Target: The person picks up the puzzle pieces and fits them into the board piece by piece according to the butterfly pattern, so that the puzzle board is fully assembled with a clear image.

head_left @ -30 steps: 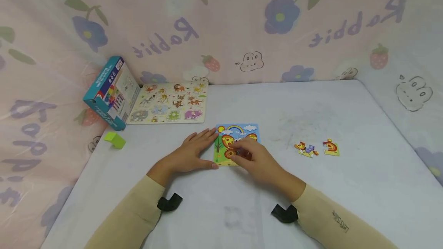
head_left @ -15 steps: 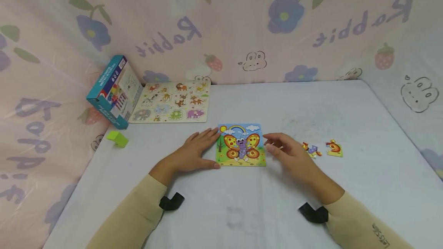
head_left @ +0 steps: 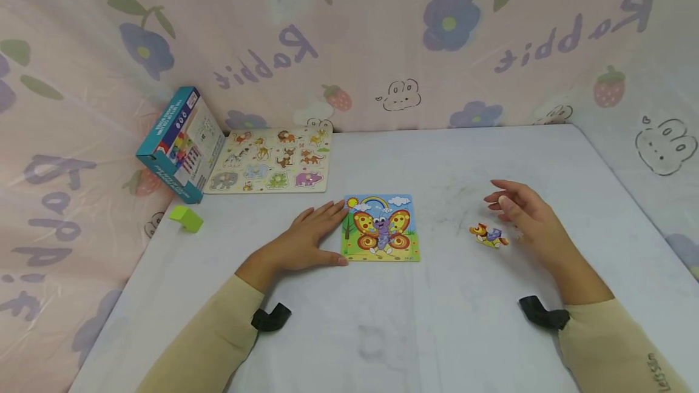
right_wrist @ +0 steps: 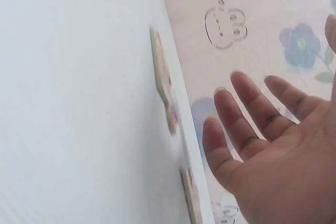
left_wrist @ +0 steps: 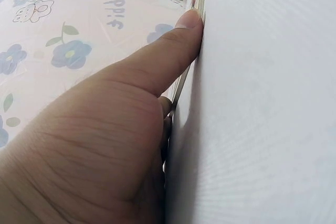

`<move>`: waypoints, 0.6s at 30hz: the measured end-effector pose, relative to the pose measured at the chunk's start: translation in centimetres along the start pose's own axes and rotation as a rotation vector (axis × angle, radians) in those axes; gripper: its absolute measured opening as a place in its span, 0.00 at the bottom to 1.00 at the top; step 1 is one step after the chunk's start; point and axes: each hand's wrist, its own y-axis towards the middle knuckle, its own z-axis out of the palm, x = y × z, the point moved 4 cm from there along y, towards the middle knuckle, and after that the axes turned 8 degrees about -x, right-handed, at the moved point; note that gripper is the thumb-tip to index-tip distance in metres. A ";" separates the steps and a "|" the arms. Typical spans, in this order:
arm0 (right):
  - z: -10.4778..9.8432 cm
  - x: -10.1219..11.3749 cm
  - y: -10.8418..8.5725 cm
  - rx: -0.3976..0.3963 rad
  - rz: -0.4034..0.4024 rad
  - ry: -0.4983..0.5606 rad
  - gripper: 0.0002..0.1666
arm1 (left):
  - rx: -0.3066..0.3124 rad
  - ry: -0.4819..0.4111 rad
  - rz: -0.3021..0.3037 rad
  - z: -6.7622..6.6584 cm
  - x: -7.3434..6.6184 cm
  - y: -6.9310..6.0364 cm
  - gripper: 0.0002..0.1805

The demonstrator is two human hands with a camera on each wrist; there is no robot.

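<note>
A butterfly jigsaw puzzle lies flat at the middle of the table, its picture whole. My left hand rests beside it with straight fingers, fingertips and thumb at the left edge. In the left wrist view the thumb meets the board's thin side. Off to the right, my right hand hovers above the table with loosely bent fingers and holds nothing. Just left of it is a loose puzzle piece in orange and purple. The head view mostly hides a second puzzle piece behind this hand; the right wrist view shows its edge.
An animal peg puzzle board lies at the back left. Against it stands a teal toy box, tilted. A light green block sits near the left edge. A patterned cloth hangs behind the table.
My right hand has left the butterfly puzzle and swung right, past its edge, to over the loose pieces. The left hand stays at the puzzle's left edge.
</note>
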 end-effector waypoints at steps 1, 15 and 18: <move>-0.5 -0.3 0.1 -0.012 0.011 -0.014 0.26 | 0.001 0.001 -0.002 0.0 0.0 0.0 0.63; -2.6 -3.6 0.2 0.160 0.193 -0.260 0.37 | 0.002 -0.014 -0.008 0.0 0.0 0.0 0.62; -2.1 -3.4 0.1 0.241 0.132 -0.354 0.35 | 0.003 -0.012 -0.007 0.0 0.0 0.0 0.62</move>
